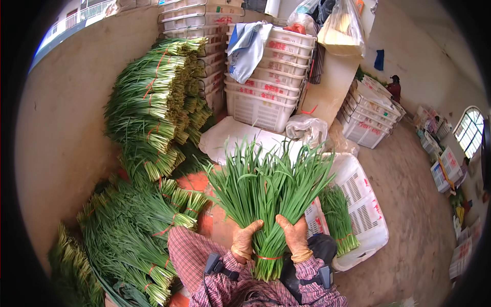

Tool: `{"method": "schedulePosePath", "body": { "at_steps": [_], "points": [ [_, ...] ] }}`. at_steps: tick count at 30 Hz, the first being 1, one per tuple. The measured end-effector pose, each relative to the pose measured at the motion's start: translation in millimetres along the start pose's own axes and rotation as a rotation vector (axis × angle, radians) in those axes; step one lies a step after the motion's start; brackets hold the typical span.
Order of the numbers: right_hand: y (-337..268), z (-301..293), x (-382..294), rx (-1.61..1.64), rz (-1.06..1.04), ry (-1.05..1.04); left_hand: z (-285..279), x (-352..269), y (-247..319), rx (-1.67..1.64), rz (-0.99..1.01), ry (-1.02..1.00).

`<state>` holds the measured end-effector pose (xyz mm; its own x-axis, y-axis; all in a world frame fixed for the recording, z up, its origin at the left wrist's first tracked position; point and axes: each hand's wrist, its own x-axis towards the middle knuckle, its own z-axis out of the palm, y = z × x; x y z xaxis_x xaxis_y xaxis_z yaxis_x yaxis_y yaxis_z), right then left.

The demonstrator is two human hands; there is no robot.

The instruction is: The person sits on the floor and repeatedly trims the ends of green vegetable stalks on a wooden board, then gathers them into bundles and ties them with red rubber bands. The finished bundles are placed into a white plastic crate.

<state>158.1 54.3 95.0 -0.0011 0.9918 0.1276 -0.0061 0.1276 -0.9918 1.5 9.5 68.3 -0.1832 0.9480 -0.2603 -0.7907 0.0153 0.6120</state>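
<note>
A bundle of Chinese chives (270,209) stands upright before me, its leaves fanned out at the top. A red band (269,258) ties it near the pale cut stems, which point towards my lap. My left hand (244,238), in a thin translucent glove, grips the bundle's left side above the band. On the opposite side, my right hand (295,236), gloved the same way, grips it too, thumb up along the leaves. Right of my knee, a white plastic crate (370,226) holds another tied chive bundle (339,220).
Tied chives (149,92) are piled high against the left wall (65,134). More bundles (130,230) lie beside my left leg. Stacked white crates (264,99) stand ahead, with a cloth (247,50) draped over them. A person (394,88) is far off near other crates (370,111).
</note>
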Motion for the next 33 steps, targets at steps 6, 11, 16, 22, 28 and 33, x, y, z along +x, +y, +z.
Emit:
{"method": "schedulePosePath", "body": {
  "at_steps": [6, 11, 16, 22, 28, 33],
  "points": [
    [12, -7, 5, 0.009, -0.027, 0.031, -6, 1, -3, -0.04, -0.029, 0.023],
    [14, -11, 8, 0.025, 0.047, 0.023, -16, 8, -10, -0.037, -0.066, 0.038],
    [18, -11, 13, 0.049, 0.092, 0.018, -28, 13, -14, -0.037, -0.116, -0.073],
    [22, -9, 28, 0.09, 0.088, 0.023, -67, 2, -22, 0.071, -0.166, -0.341],
    [18, -16, 40, -0.079, 0.229, -0.134, -71, -14, -27, 0.361, -0.272, -0.392],
    [-9, -62, 44, -0.288, 0.315, -0.228, -51, -6, 0, 0.345, -0.29, -0.365]
  ]
}}
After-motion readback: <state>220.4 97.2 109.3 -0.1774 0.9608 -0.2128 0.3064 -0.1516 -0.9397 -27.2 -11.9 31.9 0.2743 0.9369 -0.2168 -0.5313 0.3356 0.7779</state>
